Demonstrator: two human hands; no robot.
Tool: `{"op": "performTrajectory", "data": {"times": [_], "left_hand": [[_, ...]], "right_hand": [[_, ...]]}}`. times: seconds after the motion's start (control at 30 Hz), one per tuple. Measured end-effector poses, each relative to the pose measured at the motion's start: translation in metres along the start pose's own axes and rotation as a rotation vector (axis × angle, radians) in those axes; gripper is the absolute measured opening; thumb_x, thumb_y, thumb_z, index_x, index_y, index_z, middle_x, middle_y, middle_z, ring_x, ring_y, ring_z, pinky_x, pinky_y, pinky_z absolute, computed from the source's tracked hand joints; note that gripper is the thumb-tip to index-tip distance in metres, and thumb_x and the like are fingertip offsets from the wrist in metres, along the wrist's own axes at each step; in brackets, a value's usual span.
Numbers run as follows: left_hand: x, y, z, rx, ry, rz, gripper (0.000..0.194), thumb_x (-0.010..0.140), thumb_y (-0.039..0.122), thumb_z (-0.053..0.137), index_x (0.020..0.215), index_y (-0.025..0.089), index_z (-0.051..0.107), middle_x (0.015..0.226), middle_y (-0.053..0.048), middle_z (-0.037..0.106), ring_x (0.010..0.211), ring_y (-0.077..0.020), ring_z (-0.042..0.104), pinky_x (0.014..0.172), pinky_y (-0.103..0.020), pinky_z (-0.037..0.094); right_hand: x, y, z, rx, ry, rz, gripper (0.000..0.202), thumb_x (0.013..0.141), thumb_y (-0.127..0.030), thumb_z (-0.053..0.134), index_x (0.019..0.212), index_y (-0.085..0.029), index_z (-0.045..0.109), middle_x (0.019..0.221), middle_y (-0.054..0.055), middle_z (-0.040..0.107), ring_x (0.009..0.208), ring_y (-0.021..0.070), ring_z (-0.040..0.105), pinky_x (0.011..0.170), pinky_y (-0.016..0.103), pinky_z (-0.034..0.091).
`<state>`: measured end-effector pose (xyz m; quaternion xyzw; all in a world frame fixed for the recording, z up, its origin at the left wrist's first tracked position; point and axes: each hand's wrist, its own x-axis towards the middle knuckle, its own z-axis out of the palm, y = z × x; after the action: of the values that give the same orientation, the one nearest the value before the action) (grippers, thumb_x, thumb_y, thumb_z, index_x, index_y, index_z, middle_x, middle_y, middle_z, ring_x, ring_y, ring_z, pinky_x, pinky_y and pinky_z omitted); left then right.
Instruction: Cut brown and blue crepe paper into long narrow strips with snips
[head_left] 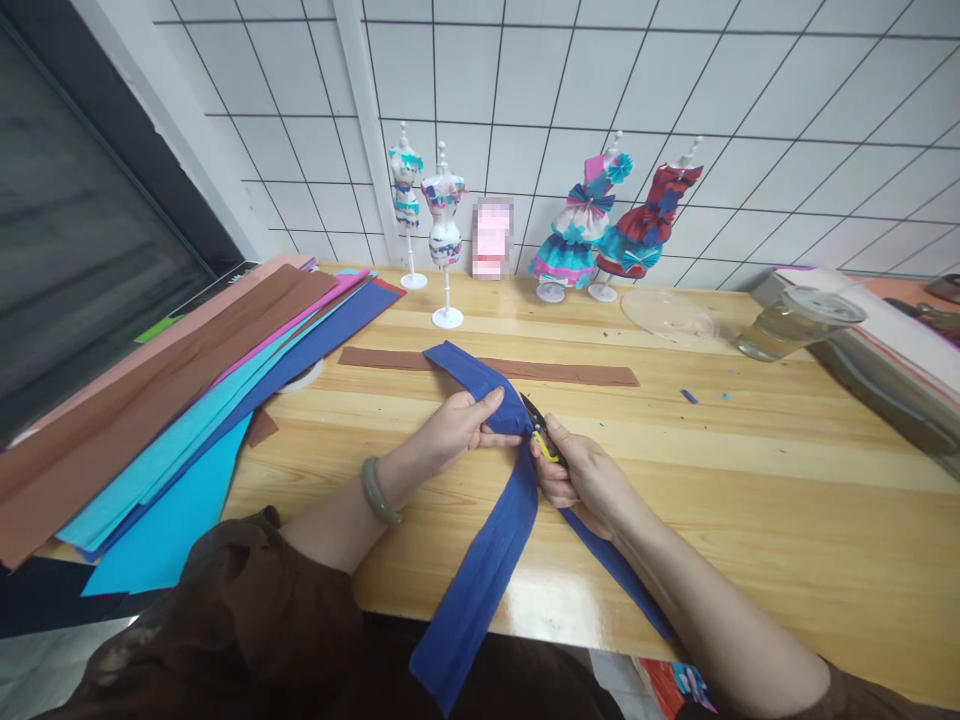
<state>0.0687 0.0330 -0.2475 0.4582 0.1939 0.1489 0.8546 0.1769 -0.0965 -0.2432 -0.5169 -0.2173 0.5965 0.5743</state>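
Note:
My left hand (465,430) pinches a blue crepe paper strip (480,575) between thumb and fingers, near the middle of the table. One end of the strip sticks up past the thumb, and a long part hangs over the table's front edge. My right hand (574,465) is closed around small scissors (541,432) with yellow and black handles. Their dark blades point up and left, right beside the blue paper. Another narrow blue length runs under my right forearm. Behind my hands a brown paper strip (570,372) lies flat, partly covered by the blue one.
Stacked paper sheets (187,400) in several colours lie at the left. Two mini mannequins (446,215) and two dressed ones (577,235) stand along the tiled wall. A plastic cup (795,322), a clear lid (667,315) and blue scraps (688,397) are to the right.

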Motion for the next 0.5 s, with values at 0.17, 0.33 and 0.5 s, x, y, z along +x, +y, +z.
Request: {"op": "performTrajectory", "data": {"times": [0.17, 0.33, 0.5], "left_hand": [[0.0005, -0.0016, -0.002, 0.008, -0.029, 0.013, 0.029, 0.078, 0.039, 0.059, 0.082, 0.011, 0.062, 0.085, -0.009, 0.069, 0.079, -0.0183, 0.065, 0.083, -0.043, 0.049], [0.0012, -0.0028, -0.0021, -0.007, -0.014, 0.005, 0.028, 0.077, 0.038, 0.061, 0.079, 0.01, 0.061, 0.084, -0.009, 0.069, 0.08, -0.0185, 0.065, 0.085, -0.044, 0.048], [0.0003, -0.0007, -0.0021, -0.026, -0.032, -0.028, 0.027, 0.078, 0.037, 0.06, 0.081, 0.01, 0.061, 0.086, -0.01, 0.069, 0.083, -0.0189, 0.064, 0.085, -0.042, 0.049]], "right_hand": [[-0.0005, -0.0007, 0.0012, -0.001, 0.019, 0.004, 0.041, 0.079, -0.056, 0.048, 0.068, -0.017, 0.048, 0.045, -0.011, 0.022, 0.036, 0.0027, 0.011, 0.033, 0.016, 0.011], [-0.0002, -0.0005, 0.0009, -0.011, 0.039, 0.001, 0.04, 0.077, -0.056, 0.052, 0.067, -0.017, 0.047, 0.045, -0.011, 0.023, 0.036, 0.0027, 0.013, 0.033, 0.016, 0.012], [-0.0002, -0.0021, 0.0022, -0.022, 0.063, 0.021, 0.041, 0.076, -0.057, 0.052, 0.067, -0.017, 0.046, 0.044, -0.011, 0.021, 0.036, 0.0025, 0.012, 0.033, 0.016, 0.011]]}}
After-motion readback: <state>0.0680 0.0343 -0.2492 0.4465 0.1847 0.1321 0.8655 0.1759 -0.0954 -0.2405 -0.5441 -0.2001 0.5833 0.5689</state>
